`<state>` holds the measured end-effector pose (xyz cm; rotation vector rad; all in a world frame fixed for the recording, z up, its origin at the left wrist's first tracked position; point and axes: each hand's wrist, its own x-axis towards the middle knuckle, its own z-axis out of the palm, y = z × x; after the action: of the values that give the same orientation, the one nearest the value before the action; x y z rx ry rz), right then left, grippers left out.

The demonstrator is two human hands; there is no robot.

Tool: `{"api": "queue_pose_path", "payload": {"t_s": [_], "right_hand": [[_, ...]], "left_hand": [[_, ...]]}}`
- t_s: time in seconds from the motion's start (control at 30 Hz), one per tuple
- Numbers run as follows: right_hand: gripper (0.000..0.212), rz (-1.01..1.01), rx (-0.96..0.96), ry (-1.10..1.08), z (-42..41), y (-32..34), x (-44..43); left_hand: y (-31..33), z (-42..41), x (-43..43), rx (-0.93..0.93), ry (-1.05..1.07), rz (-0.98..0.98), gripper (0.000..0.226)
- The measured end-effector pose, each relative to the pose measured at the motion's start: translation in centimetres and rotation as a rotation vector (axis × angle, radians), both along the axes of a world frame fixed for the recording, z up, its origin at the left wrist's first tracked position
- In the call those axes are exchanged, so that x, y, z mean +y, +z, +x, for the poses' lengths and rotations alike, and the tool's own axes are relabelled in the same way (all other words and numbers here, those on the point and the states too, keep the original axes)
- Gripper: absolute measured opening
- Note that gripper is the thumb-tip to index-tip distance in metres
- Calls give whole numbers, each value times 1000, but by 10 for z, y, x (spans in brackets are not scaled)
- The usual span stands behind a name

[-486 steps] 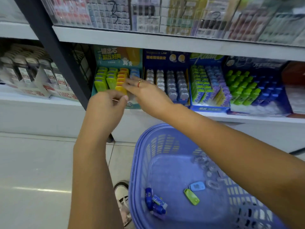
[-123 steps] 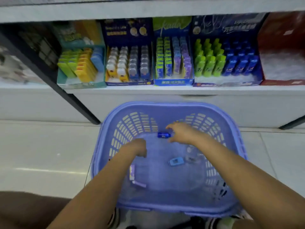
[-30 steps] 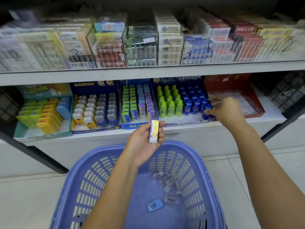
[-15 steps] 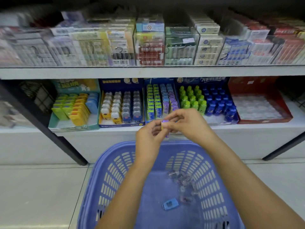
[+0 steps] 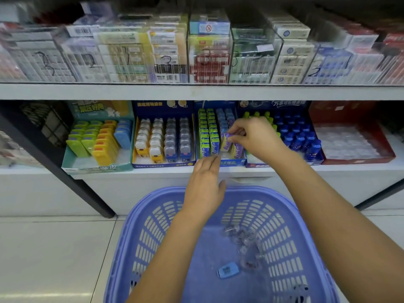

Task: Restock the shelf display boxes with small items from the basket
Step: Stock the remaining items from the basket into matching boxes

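Slotted lilac plastic basket (image 5: 153, 237): holds one flat blue rectangular item (image 5: 227, 272) and a cluster of clear glossy pieces (image 5: 247, 248). Left hand (image 5: 205, 184): fingers relaxed, holding nothing, tips near the front lip of the blue cardboard display box (image 5: 231, 163). Right hand (image 5: 255, 136): pinches a small purple packet (image 5: 228, 138) over that box's purple row. Clear rigid bins (image 5: 209, 62) above.

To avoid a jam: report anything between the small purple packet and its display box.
Nothing visible. The right hand pinches the small purple packet at the purple row of the blue cardboard display box; the left hand is lower, at its front.
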<state>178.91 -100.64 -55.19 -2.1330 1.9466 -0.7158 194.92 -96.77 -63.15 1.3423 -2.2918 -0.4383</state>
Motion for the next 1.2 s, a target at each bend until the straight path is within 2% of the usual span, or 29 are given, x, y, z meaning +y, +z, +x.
{"api": "queue_pose_path", "payload": {"t_s": [0.13,0.4,0.5,0.57,0.6,0.67,0.73,0.8,0.9,1.03,1.1,1.2], "right_hand": [[19,141,115,25,5,10,-9],[27,362,306,-147,27,19,-28],[27,289,310,-124,29,19,-13],[16,189,193,-90,25,11,15],[16,209,140,-66,24,1,31],[20,409,176,26,28,-30,58],[28,658,275,109,35,-76,78],[34,830,263,173,39,-125,96],[46,942,289,276,38,-189,123],[56,965,401,384,38,-243,142],[53,945,405,423,39,-259,143],[45,876,450,448,38,-274,145]], "left_hand": [[0,2,-1,-16,-14,10,64],[3,5,0,-8,-46,28,62],[1,9,6,194,-31,37,46],[-9,10,11,308,41,72,28],[-16,11,14,302,72,130,20],[-36,12,21,87,64,371,16],[-62,17,31,-364,-67,643,27],[-88,28,44,-739,-213,827,39],[-126,48,65,-1043,-265,1054,41],[-165,69,85,-1142,-181,1194,38],[-180,78,93,-1181,-227,1150,42],[-197,85,105,-1079,-241,984,42]]}}
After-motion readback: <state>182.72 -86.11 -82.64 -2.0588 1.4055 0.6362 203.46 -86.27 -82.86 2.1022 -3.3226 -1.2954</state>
